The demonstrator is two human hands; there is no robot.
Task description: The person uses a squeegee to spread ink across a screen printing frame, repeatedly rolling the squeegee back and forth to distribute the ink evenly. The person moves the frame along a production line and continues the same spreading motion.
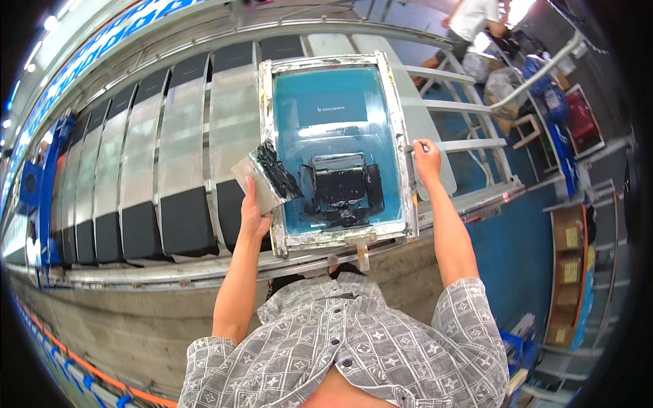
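A screen-printing frame (397, 115) with a blue mesh (326, 146) lies over the table in front of me. Thick black ink (340, 180) is pooled on the lower part of the mesh. My left hand (254, 214) grips a flat, pale squeegee (256, 182) by its lower side, at the frame's left edge. Black ink coats the squeegee's upper right edge, which overlaps the mesh. At the right side of the frame, the fingers of my right hand (427, 162) are closed on its edge; exactly what they pinch is partly hidden.
Long pale printing boards (139, 143) with black fabric pieces (185, 221) at their ends line the table to the left. A metal rail (170, 275) runs along the near edge. White bars (469, 107) stick out on the right. Another person (473, 24) stands at the far right.
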